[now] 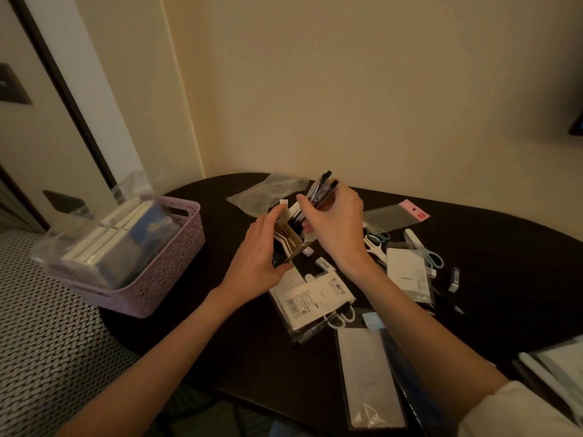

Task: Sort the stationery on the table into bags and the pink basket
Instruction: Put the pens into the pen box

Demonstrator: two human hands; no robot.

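Sorting looks partly done: the pink basket (164,266) at nine o'clock already holds bagged items. The left hand (258,257) grips an open pen box (291,239); the right hand (334,222) pinches pens (321,190) above it. Scissors (375,244), packets and empty bags still litter the tabletop (504,310) around three o'clock.

The small pen box (291,244) at frame centre reads "12pcs". The white packet (310,299) below it carries a barcode; its print is illegible.

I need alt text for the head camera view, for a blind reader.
Over a dark table, the left hand holds an open pen box while the right hand grips a bundle of black pens. A filled pink basket stands left.
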